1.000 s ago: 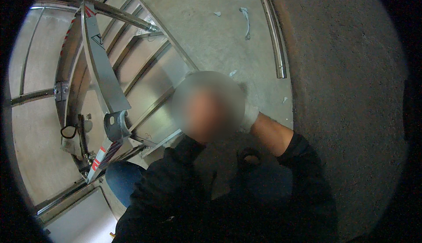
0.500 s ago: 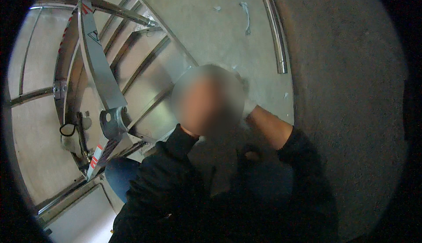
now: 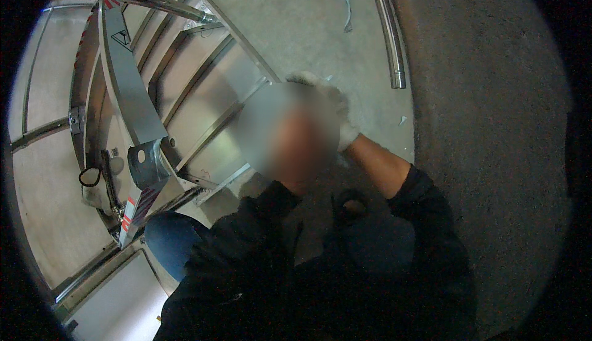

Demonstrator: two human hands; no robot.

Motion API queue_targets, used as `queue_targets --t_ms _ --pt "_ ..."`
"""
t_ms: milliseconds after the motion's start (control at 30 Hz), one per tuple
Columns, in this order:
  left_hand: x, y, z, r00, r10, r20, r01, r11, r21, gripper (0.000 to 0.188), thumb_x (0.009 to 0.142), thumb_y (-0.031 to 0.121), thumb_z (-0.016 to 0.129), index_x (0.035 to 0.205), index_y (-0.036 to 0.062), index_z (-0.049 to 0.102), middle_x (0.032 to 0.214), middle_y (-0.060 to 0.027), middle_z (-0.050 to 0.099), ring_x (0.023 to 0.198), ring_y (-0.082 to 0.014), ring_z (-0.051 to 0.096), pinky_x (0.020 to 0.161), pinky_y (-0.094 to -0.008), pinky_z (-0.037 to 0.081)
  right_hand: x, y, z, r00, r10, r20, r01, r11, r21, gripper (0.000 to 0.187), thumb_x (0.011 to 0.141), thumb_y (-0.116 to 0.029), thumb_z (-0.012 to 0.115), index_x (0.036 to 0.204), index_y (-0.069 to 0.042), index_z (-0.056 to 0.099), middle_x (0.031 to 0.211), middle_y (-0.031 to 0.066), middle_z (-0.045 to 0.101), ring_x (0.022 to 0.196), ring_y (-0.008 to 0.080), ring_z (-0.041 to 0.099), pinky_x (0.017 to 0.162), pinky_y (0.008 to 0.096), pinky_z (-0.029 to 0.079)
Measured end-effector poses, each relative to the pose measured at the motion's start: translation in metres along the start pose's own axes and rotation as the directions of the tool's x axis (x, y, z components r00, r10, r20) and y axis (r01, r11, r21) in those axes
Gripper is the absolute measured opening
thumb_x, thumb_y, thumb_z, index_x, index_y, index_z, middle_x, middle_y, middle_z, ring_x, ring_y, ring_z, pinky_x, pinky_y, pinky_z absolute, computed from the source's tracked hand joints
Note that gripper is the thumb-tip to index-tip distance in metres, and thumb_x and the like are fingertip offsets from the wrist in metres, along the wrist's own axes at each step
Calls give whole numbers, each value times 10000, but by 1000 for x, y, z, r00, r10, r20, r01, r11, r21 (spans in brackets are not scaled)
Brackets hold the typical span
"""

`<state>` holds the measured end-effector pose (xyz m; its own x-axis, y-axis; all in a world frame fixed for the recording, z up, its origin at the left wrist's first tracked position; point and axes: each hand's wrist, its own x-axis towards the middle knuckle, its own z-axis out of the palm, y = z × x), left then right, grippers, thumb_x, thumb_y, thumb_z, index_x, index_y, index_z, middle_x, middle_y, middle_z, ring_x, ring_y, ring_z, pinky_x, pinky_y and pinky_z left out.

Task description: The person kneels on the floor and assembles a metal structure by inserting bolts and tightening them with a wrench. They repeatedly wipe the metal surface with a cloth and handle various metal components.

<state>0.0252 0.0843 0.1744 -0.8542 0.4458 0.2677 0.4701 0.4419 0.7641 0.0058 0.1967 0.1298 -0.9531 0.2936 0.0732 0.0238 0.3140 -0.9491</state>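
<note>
Right hand (image 3: 337,108) higher in view, open floor (image 3: 370,103) toward metal tube (image 3: 390,32)

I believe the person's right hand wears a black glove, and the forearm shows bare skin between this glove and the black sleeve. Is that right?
Not quite: the glove on the right hand is pale, whitish, not black. The head view shows this at the wrist. The forearm does show bare skin between it and the black sleeve.
</note>
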Motion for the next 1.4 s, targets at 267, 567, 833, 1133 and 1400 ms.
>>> queue_targets --t_ms 267,567,833,1133,1400 --pt "-39 -25 -18 976 40 214 -31 998 -47 52 842 62 563 862 29 528 765 -51 550 698 -150 514 645 -279 436 -54 62 15 815 -226 534 514 705 -488 282 753 -414 625 821 -142 592 697 58 586 699 262 622 604 372 500" --pt "-55 -181 -48 858 -464 220 500 853 -152 105 872 89 573 935 6 581 827 7 570 756 -82 511 702 -237 426 -98 122 95 848 80 524 309 727 -612 281 803 -341 583 925 -91 621 908 96 662 801 285 652 627 413 510" --pt "-59 -180 -48 736 -605 303 667 725 -171 161 774 130 681 829 -7 615 704 -5 570 674 -87 504 641 -251 422 -95 88 80 751 312 581 314 605 -731 171 812 -146 513 927 -100 631 867 94 645 794 279 646 635 414 515" --pt "-57 -185 -40 807 -552 212 580 808 -105 209 724 170 722 727 18 578 645 -27 568 611 -100 513 566 -277 421 -92 66 34 766 201 611 183 843 -506 293 771 -135 580 1048 -41 562 937 162 620 884 297 613 701 376 504" --pt "-55 -179 -44 780 -576 244 618 769 -164 250 737 224 730 845 22 630 791 -64 643 723 -140 594 655 -286 475 -7 -9 27 726 406 556 -515 856 46 295 803 -151 612 1046 16 591 889 67 639 768 136 586 699 280 481"
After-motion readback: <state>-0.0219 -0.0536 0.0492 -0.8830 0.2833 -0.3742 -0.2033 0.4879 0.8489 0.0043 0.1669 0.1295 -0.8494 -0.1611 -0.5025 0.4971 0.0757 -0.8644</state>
